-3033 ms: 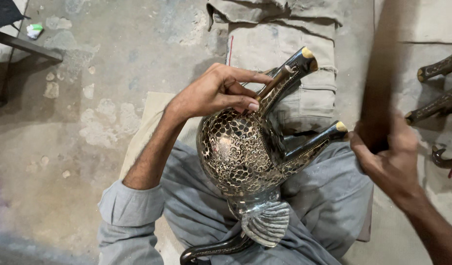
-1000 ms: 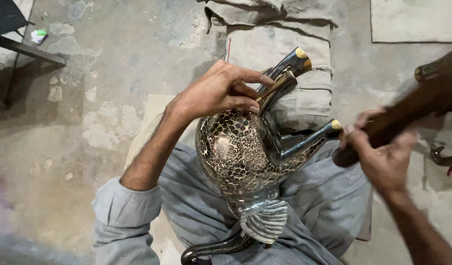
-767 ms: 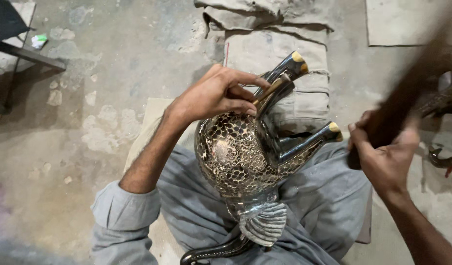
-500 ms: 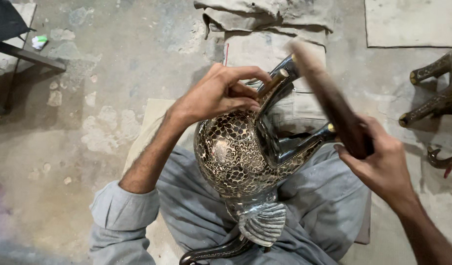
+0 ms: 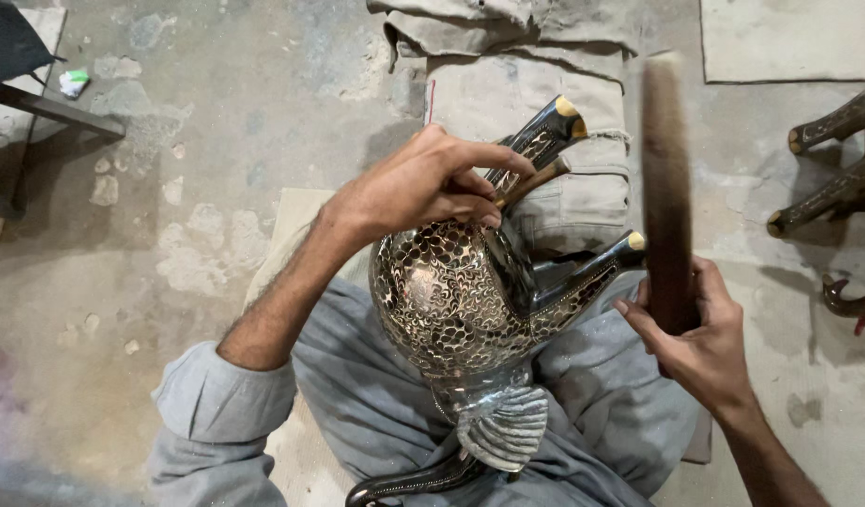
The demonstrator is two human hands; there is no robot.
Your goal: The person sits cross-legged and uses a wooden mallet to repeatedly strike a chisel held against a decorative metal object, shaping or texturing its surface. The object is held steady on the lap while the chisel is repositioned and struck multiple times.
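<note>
- Two hands are busy with one big shiny animal figure that lies upside down in the person's lap, on the grey trousers.
- Its round body is dark and covered all over with tiny pale bits, like scales.
- Its legs stick up and away from the person, and each leg has a gold tip.
- A silver ribbed part, shaped like a shell, sits at the near end of the figure, close to the person's tummy.
- Left hand: it rests on top of the figure, up by the far legs. Its fingers are curled shut around a thin metal tool and press it against the body.
- Right hand: it is closed tight around a long dark wooden stick. The stick points up and away and looks blurry. This hand is just beside the nearest leg tip.
- The hands are apart, with the figure between them.
- Folded pale cloth lies on the floor past the figure.
- More dark figures with gold-tipped legs stand at the right edge.
- The floor is grey, rough and patchy.
- One dark piece of furniture pokes in at the top left corner.
</note>
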